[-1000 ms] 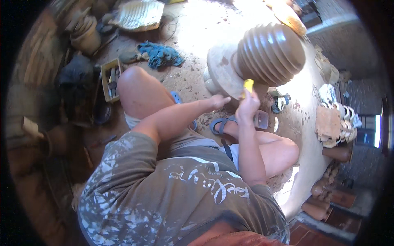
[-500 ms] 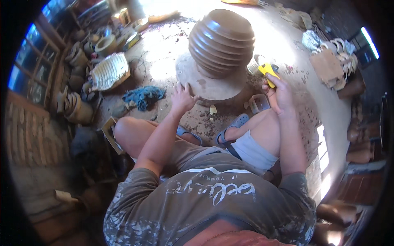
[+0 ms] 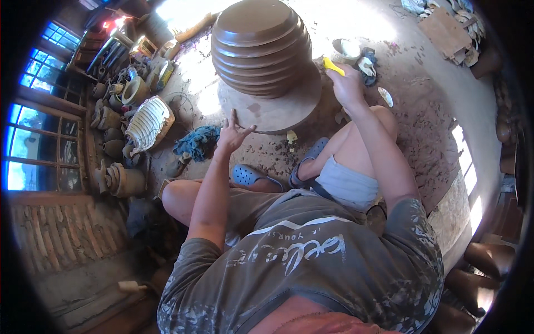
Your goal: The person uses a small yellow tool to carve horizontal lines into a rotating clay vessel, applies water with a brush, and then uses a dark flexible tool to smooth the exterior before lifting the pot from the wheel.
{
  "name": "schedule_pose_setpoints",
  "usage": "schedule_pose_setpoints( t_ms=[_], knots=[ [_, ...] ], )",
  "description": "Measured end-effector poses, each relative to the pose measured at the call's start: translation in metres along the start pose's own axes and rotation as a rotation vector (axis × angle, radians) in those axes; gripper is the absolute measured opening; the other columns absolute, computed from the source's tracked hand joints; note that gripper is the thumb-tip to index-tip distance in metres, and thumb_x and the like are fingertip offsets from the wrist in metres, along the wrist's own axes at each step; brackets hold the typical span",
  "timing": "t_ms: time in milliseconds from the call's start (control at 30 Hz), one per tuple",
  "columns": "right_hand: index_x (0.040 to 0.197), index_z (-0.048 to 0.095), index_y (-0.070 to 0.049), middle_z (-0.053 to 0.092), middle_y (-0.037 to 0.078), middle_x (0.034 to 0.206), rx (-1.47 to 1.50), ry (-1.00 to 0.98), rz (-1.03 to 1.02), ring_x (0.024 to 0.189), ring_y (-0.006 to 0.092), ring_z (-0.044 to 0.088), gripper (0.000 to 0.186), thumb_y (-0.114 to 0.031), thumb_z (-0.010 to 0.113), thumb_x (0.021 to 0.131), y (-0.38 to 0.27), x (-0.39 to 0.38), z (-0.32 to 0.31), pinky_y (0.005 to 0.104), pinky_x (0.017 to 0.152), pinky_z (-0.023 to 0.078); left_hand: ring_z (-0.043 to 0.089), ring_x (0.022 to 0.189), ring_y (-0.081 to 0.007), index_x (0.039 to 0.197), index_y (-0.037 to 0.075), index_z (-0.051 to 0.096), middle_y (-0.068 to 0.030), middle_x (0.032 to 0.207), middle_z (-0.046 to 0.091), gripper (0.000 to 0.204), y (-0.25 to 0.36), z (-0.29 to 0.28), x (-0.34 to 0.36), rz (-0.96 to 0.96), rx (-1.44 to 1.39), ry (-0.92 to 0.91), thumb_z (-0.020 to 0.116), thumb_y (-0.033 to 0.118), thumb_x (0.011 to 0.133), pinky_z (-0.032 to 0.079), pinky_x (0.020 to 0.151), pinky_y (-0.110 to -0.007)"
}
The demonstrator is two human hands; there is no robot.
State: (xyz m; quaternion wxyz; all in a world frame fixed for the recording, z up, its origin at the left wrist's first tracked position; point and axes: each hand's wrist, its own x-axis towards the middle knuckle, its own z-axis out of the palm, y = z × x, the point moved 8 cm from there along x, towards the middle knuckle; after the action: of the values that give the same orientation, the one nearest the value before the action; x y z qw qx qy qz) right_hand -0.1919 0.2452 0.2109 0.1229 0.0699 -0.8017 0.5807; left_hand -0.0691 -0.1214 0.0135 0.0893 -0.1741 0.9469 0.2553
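Observation:
A large brown clay pot [image 3: 261,53] with raised rings round its wall stands on a round wheel plate [image 3: 278,117]. My left hand [image 3: 232,135] rests at the plate's near left edge, fingers spread and holding nothing. To the right of the pot, my right hand [image 3: 347,89] is closed round a yellow hand tool [image 3: 332,66], whose end sticks out toward the pot wall. I cannot make out the tool's exact kind, since my fingers cover part of it. A gap shows between the tool and the pot.
A blue rag [image 3: 197,142] lies left of the wheel, near a ribbed pale tray-like piece [image 3: 149,123]. Behind my right hand stand a bowl [image 3: 346,51] and a dark cloth [image 3: 368,67]. Pots and a basin [image 3: 135,91] crowd the left wall. Clay crumbs litter the floor.
My view has turned, so the scene sits differently. My right hand has reached forward with the yellow tool, closer to the pot's side. My left hand stays at the plate's edge.

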Motion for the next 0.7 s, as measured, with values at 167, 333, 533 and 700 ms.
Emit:
schedule_pose_setpoints(
  t_ms=[167,333,533,700],
  knots=[
    [0.114,0.073,-0.002,0.071,0.02,0.105,-0.023,-0.029,-0.128,0.098,0.0305,0.067,0.031,-0.019,0.064,0.089,0.038,0.029,0.019,0.037,0.087,0.05,0.028,0.145,-0.0504,0.162,0.017,0.01,-0.0354,0.16,0.014,0.124,0.0,-0.017,0.018,0.004,0.15,-0.026,0.07,0.077,0.071,0.03,0.119,-0.047],
    [0.114,0.073,-0.001,0.069,0.017,0.103,0.002,0.002,-0.191,0.101,0.0287,0.064,0.029,-0.016,0.062,0.092,0.032,0.046,0.032,0.0364,0.09,0.048,0.011,0.151,-0.0487,0.162,0.015,0.011,-0.0342,0.161,0.012,0.124,0.004,-0.028,0.017,-0.026,0.391,-0.052,0.068,0.078,0.072,0.025,0.121,-0.052],
    [0.116,0.071,-0.002,0.064,0.018,0.107,-0.053,0.021,-0.237,0.101,0.0322,0.063,0.03,-0.015,0.06,0.092,0.031,0.068,0.035,0.0377,0.09,0.048,0.009,0.151,-0.048,0.161,0.012,0.016,-0.0234,0.165,0.011,0.119,0.03,-0.036,0.005,0.0,0.461,-0.036,0.063,0.08,0.075,0.033,0.116,-0.055],
    [0.116,0.071,-0.003,0.064,0.018,0.106,-0.127,-0.037,-0.264,0.101,0.0321,0.062,0.031,-0.013,0.054,0.092,0.042,0.077,0.048,0.0373,0.091,0.048,0.015,0.15,-0.0477,0.158,0.002,0.019,-0.0214,0.165,0.014,0.116,0.045,-0.025,-0.006,0.066,0.49,0.005,0.059,0.078,0.081,0.034,0.116,-0.053]
  ],
)
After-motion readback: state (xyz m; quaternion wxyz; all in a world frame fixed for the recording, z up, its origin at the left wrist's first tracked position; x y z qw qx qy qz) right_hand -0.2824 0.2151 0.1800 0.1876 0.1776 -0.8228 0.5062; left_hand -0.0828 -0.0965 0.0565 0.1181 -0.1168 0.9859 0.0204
